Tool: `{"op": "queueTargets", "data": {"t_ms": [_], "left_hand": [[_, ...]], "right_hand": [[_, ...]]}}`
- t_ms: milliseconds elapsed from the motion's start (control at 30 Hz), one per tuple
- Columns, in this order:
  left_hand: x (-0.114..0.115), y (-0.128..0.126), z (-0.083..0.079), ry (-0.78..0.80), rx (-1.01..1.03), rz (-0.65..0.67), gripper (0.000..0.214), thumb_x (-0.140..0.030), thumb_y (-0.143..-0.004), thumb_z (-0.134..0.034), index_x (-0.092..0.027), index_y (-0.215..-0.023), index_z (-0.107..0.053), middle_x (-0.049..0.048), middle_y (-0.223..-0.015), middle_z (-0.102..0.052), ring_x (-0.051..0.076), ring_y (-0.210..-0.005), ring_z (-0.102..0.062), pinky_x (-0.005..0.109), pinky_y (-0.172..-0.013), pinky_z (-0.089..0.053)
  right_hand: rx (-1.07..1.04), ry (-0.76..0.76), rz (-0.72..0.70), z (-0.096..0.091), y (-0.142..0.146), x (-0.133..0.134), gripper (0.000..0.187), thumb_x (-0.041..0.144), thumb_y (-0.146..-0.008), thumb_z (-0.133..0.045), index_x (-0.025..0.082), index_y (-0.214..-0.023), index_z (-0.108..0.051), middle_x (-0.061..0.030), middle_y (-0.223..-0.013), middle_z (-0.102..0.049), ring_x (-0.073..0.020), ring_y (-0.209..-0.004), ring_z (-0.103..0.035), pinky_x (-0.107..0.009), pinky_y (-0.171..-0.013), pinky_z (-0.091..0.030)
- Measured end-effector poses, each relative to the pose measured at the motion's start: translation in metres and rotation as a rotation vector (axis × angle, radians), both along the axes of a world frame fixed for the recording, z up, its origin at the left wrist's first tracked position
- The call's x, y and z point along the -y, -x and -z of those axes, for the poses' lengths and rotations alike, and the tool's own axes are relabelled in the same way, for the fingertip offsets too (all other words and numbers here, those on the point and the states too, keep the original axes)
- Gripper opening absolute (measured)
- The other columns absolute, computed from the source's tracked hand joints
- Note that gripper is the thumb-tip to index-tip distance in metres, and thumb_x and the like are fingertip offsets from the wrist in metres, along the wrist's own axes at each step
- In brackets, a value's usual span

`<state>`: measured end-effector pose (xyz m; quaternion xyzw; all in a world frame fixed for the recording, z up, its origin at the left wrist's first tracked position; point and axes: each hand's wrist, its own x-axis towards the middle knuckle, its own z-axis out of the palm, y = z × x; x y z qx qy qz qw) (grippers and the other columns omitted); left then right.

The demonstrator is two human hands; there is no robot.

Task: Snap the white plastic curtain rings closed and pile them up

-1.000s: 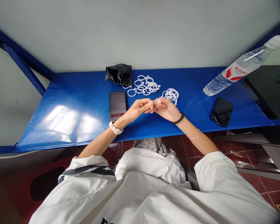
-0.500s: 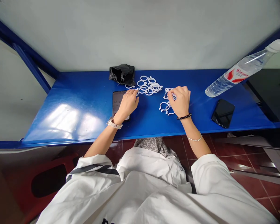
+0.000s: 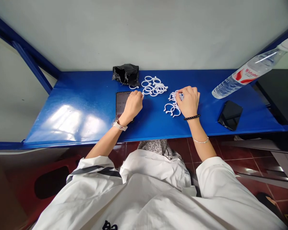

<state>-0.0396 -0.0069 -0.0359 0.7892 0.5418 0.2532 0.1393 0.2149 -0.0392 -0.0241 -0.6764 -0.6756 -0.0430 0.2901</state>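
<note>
White plastic rings with small knobs lie in a larger pile [image 3: 155,87] at the middle back of the blue table. A smaller group of rings [image 3: 172,110] lies to its right, some with a gap in the loop. Over the phone's right edge, my left hand [image 3: 133,103] is curled closed, with a bit of white ring showing at its fingertips; most of that ring is hidden. Beside the smaller group, my right hand [image 3: 189,100] has thumb and forefinger pinched at a ring [image 3: 179,95], whose far side my fingers cover.
A phone [image 3: 120,107] showing a timer lies under my left hand. Behind it sits a torn black bag [image 3: 126,74], with a ring at its edge. To the right are a water bottle [image 3: 244,75] and a dark phone [image 3: 230,115]. A wall [image 3: 144,35] rises behind the table [image 3: 69,92].
My right hand has shifted slightly right, and more of the rings beside it show. My left hand stays almost in place, its fingers curled a little more. The camera view has shifted slightly.
</note>
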Motion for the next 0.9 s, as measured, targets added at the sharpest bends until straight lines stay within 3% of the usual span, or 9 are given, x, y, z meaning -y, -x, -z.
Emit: {"op": "queueTargets", "data": {"t_ms": [67,167,267,400,600,800,900], "left_hand": [[0.004,0.0,-0.008,0.119,0.34,0.117,0.009,-0.022,-0.097,-0.055,-0.017,-0.09,-0.058,0.0097,-0.097,-0.069,0.024,-0.093,-0.067,0.037,-0.087,-0.052],[0.012,-0.003,-0.02,0.491,0.812,0.454,0.03,-0.047,-0.095,-0.063,-0.018,-0.096,-0.059,0.0069,-0.093,-0.071,0.022,-0.098,-0.07,0.036,-0.09,-0.054],[0.02,-0.009,-0.024,0.691,0.986,0.581,0.04,-0.053,-0.086,-0.074,-0.017,-0.094,-0.061,0.0061,-0.088,-0.071,0.021,-0.097,-0.071,0.034,-0.09,-0.054],[0.024,-0.014,-0.021,0.787,0.986,0.594,0.04,-0.05,-0.083,-0.079,-0.015,-0.092,-0.063,0.0071,-0.087,-0.072,0.021,-0.094,-0.072,0.036,-0.09,-0.054],[0.029,-0.014,-0.029,0.809,1.074,0.537,0.033,-0.045,-0.084,-0.077,-0.016,-0.087,-0.062,0.0044,-0.086,-0.071,0.02,-0.091,-0.072,0.038,-0.092,-0.055],[0.037,-0.015,-0.033,0.588,0.625,0.614,0.046,-0.057,-0.092,-0.062,-0.014,-0.075,-0.068,0.0027,-0.069,-0.063,0.014,-0.071,-0.059,0.028,-0.073,-0.047],[0.037,-0.017,-0.03,0.551,0.567,0.66,0.055,-0.066,-0.092,-0.056,-0.015,-0.077,-0.07,0.004,-0.071,-0.064,0.014,-0.068,-0.057,0.028,-0.068,-0.045]], "right_hand": [[-0.131,-0.01,-0.135,-0.004,0.003,0.002,0.02,0.031,-0.097,-0.051,0.019,-0.093,-0.068,-0.0146,-0.109,-0.071,-0.0318,-0.11,-0.059,-0.049,-0.097,-0.045],[-0.391,0.059,-0.449,-0.009,0.014,0.007,0.02,0.037,-0.096,-0.055,0.022,-0.102,-0.068,-0.0102,-0.113,-0.07,-0.0265,-0.108,-0.062,-0.042,-0.094,-0.05],[-0.592,0.161,-0.648,-0.01,0.025,0.011,0.031,0.05,-0.097,-0.055,0.023,-0.094,-0.068,-0.008,-0.105,-0.071,-0.0236,-0.099,-0.064,-0.038,-0.089,-0.051],[-0.734,0.244,-0.733,-0.011,0.032,0.015,0.048,0.065,-0.095,-0.053,0.022,-0.077,-0.065,-0.0054,-0.087,-0.066,-0.0205,-0.083,-0.061,-0.035,-0.081,-0.05],[-0.957,0.406,-0.841,-0.013,0.03,0.018,0.046,0.066,-0.091,-0.06,0.021,-0.087,-0.068,-0.0017,-0.084,-0.063,-0.0171,-0.08,-0.06,-0.031,-0.08,-0.049],[-0.973,0.46,-0.891,-0.012,0.034,0.021,0.044,0.063,-0.092,-0.063,0.02,-0.081,-0.064,-0.0013,-0.081,-0.061,-0.0137,-0.072,-0.061,-0.028,-0.071,-0.051],[-0.999,0.542,-0.918,-0.013,0.037,0.021,0.047,0.066,-0.09,-0.063,0.02,-0.08,-0.061,-0.0006,-0.075,-0.063,-0.0133,-0.066,-0.059,-0.028,-0.065,-0.05]]}}
